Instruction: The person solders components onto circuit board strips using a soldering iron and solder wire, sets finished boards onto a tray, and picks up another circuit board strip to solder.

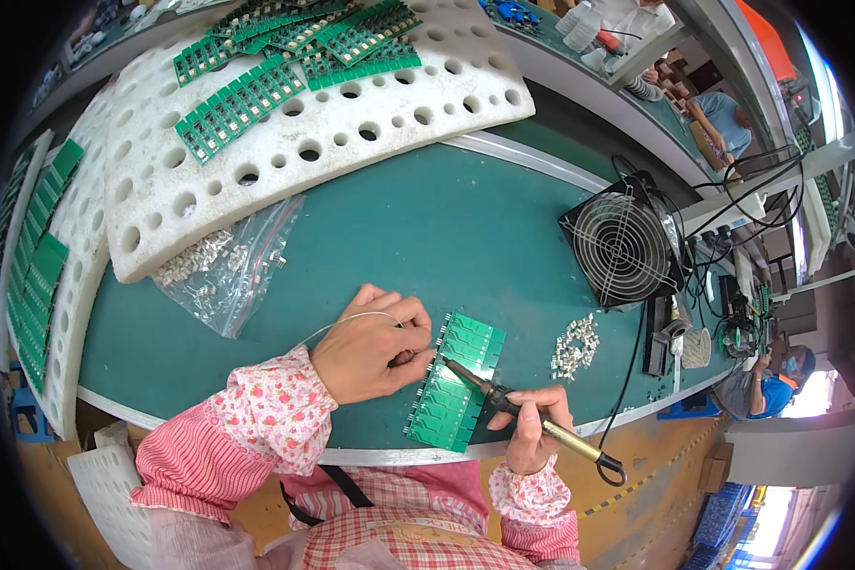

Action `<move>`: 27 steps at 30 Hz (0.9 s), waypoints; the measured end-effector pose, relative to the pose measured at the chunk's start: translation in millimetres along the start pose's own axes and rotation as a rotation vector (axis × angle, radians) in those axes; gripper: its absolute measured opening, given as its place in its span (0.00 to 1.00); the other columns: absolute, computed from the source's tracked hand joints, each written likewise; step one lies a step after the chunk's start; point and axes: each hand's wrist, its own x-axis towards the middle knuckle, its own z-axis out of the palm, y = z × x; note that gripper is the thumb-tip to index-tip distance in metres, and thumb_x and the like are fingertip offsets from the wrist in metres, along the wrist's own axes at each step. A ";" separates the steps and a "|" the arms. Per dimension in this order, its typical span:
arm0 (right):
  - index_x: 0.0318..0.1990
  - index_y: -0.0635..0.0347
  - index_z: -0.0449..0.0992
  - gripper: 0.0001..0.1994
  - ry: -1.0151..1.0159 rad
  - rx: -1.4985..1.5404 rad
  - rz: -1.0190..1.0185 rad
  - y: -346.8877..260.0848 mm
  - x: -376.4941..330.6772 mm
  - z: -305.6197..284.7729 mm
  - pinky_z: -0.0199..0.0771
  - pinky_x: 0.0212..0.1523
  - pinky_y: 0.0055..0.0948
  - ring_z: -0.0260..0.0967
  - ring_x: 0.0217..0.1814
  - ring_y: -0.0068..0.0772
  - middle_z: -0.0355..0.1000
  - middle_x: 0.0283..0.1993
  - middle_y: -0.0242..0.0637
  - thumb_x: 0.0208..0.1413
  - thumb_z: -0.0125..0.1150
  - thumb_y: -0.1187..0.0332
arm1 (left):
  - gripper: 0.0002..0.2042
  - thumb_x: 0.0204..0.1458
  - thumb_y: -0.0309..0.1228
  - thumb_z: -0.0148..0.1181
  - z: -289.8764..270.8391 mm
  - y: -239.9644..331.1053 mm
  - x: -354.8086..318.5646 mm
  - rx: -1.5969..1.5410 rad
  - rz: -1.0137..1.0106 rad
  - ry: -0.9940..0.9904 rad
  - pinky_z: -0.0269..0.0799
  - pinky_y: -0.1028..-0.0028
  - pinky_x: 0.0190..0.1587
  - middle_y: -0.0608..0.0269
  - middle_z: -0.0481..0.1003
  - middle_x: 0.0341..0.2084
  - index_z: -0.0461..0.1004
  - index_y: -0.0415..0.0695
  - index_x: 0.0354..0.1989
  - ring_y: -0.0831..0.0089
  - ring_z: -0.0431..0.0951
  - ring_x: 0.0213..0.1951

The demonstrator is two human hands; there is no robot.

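A green-matted worktop (465, 223) carried one green circuit board panel (458, 382) at its near edge. The left hand (370, 347) had its fingers pinched on one thin solder wire (347, 321); the right hand (532, 426) gripped one soldering iron (518, 410). At two o'clock stood one black fan (622, 247); at ten o'clock, one clear bag of metal parts (223, 266).

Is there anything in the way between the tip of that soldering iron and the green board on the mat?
Nothing visible. The right hand holds the soldering iron with its tip right over the green board, beside the left hand feeding thin wire.
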 end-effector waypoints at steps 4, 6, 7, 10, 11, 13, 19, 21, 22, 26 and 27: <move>0.36 0.66 0.67 0.11 -0.018 -0.010 -0.013 1.4 -0.5 -1.9 0.70 0.22 0.23 0.68 0.16 0.26 0.71 0.27 0.40 0.62 0.49 0.66 | 0.07 0.48 0.29 0.64 -0.3 -0.9 -0.2 -0.059 -0.031 -0.003 0.60 0.67 0.46 0.68 0.71 0.30 0.72 0.44 0.22 0.70 0.72 0.33; 0.35 0.70 0.72 0.09 0.052 0.102 -0.024 6.7 -2.1 -3.0 0.74 0.22 0.22 0.75 0.20 0.27 0.77 0.28 0.43 0.60 0.53 0.70 | 0.08 0.49 0.30 0.63 0.0 -1.0 0.1 -0.076 -0.040 -0.007 0.60 0.67 0.46 0.68 0.71 0.29 0.71 0.44 0.22 0.69 0.72 0.33; 0.35 0.70 0.72 0.09 0.054 0.102 -0.024 6.4 -2.1 -3.1 0.74 0.22 0.22 0.75 0.20 0.27 0.77 0.28 0.43 0.60 0.53 0.70 | 0.08 0.48 0.30 0.63 0.2 -1.2 0.3 -0.075 -0.036 -0.003 0.60 0.67 0.45 0.68 0.71 0.29 0.71 0.44 0.21 0.69 0.72 0.33; 0.35 0.70 0.72 0.09 0.063 0.129 0.003 4.3 -1.4 -2.9 0.73 0.23 0.22 0.75 0.20 0.27 0.77 0.28 0.43 0.60 0.53 0.70 | 0.08 0.48 0.29 0.64 -0.3 -0.1 0.6 -0.065 -0.033 -0.004 0.60 0.68 0.46 0.68 0.71 0.29 0.72 0.44 0.22 0.70 0.72 0.33; 0.35 0.70 0.72 0.09 0.061 0.130 0.011 4.0 -1.4 -2.3 0.73 0.23 0.22 0.75 0.21 0.27 0.77 0.27 0.43 0.59 0.53 0.70 | 0.06 0.47 0.27 0.64 -0.6 0.4 0.7 -0.054 -0.033 -0.008 0.61 0.68 0.46 0.69 0.72 0.30 0.73 0.43 0.22 0.70 0.72 0.33; 0.35 0.70 0.72 0.09 0.060 0.130 0.020 2.9 -0.4 -2.0 0.73 0.23 0.22 0.75 0.21 0.27 0.77 0.27 0.43 0.59 0.53 0.70 | 0.06 0.48 0.28 0.64 0.0 0.5 1.1 -0.044 -0.026 -0.014 0.60 0.68 0.46 0.69 0.72 0.30 0.73 0.44 0.23 0.70 0.72 0.33; 0.36 0.67 0.67 0.13 -0.004 0.022 0.037 -1.5 1.7 -0.4 0.71 0.23 0.25 0.70 0.18 0.28 0.71 0.30 0.42 0.63 0.49 0.63 | 0.07 0.49 0.30 0.64 1.9 0.6 2.2 0.018 0.006 -0.002 0.59 0.67 0.43 0.68 0.70 0.29 0.73 0.45 0.23 0.70 0.70 0.34; 0.36 0.67 0.67 0.13 -0.011 0.015 0.019 -1.7 3.1 -0.4 0.71 0.23 0.25 0.70 0.18 0.28 0.71 0.29 0.42 0.63 0.49 0.63 | 0.06 0.49 0.30 0.64 1.7 0.1 2.6 0.018 0.004 -0.003 0.59 0.67 0.43 0.68 0.70 0.29 0.74 0.45 0.24 0.70 0.70 0.34; 0.36 0.67 0.67 0.13 -0.011 0.015 0.017 -1.2 3.6 -0.7 0.71 0.23 0.25 0.70 0.18 0.28 0.71 0.29 0.42 0.63 0.49 0.63 | 0.06 0.49 0.30 0.64 1.5 0.1 2.9 0.022 0.001 -0.014 0.59 0.67 0.44 0.69 0.70 0.30 0.74 0.45 0.24 0.70 0.70 0.33; 0.35 0.70 0.71 0.08 0.016 0.087 0.024 1.3 2.6 -2.3 0.74 0.24 0.23 0.76 0.22 0.27 0.78 0.29 0.44 0.59 0.53 0.71 | 0.06 0.48 0.29 0.64 1.0 0.7 3.1 0.024 0.001 -0.012 0.58 0.68 0.44 0.69 0.70 0.30 0.73 0.45 0.25 0.71 0.70 0.33; 0.35 0.70 0.71 0.09 0.017 0.091 0.026 2.1 2.2 -3.3 0.74 0.24 0.23 0.76 0.22 0.27 0.78 0.29 0.44 0.59 0.53 0.71 | 0.06 0.48 0.29 0.64 1.4 1.2 3.8 0.024 0.004 -0.013 0.58 0.68 0.44 0.69 0.70 0.30 0.73 0.45 0.25 0.71 0.70 0.33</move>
